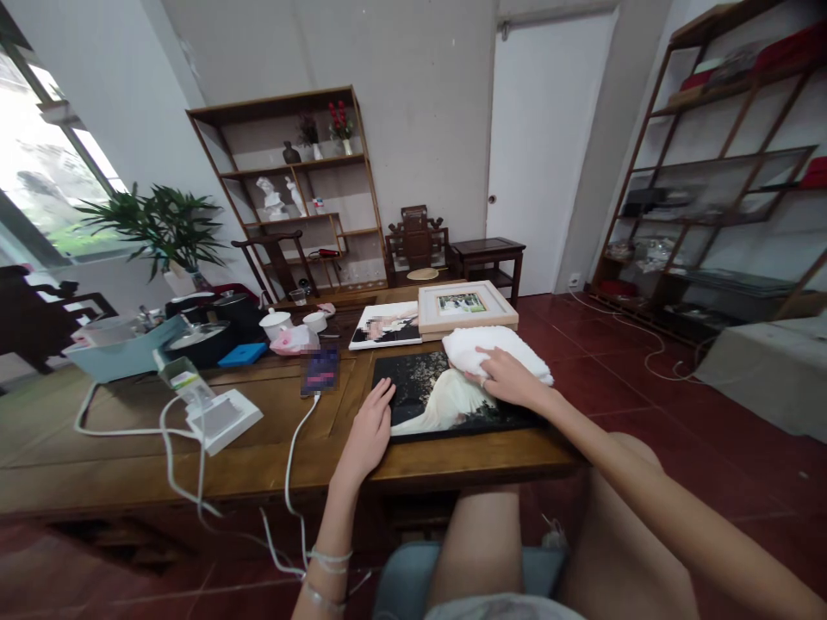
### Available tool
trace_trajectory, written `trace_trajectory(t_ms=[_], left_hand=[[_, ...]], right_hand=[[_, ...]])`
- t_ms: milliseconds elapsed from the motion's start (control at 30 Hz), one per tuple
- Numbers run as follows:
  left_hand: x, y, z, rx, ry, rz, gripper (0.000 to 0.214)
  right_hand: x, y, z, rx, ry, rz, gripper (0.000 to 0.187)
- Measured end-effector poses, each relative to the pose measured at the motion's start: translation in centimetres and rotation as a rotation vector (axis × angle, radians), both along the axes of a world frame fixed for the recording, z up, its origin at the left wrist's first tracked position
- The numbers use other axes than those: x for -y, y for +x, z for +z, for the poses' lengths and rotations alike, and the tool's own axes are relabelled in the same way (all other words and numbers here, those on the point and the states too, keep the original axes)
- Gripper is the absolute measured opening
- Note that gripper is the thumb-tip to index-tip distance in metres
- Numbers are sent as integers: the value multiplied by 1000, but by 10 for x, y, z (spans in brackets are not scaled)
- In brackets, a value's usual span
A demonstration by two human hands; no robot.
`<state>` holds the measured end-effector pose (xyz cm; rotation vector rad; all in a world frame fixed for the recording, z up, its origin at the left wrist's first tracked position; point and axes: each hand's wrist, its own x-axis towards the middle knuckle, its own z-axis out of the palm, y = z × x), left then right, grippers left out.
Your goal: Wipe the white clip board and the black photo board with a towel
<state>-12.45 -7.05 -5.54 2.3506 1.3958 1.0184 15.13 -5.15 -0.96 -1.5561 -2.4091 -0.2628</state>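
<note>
Photo panel [439, 405] lies nine-to-three on the surface [251, 456], left fingers [386, 392] slightly spread at its nine-o'clock edge, right fingers [494, 366], grip unclear, on white cloth [520, 351] toward one o'clock.

One head-worn view, forward and down across the nearby wooden table [249, 467] to the wall [426, 103].
</note>
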Motion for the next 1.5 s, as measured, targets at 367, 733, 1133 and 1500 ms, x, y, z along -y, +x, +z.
trace_trajectory(t_ms=[367, 733, 1133, 1500], left_hand=[[1, 0, 2, 7, -20, -7, 42], [3, 0, 3, 34, -18, -26, 40], [1, 1, -1, 69, -7, 2, 39], [2, -1, 0, 27, 7, -17, 39]], right_hand=[[123, -3, 20, 37, -257, -6, 28], [7, 3, 11, -31, -90, 134, 43], [95, -8, 7, -56, -161, 141, 41], [52, -12, -1, -133, -80, 249, 32]])
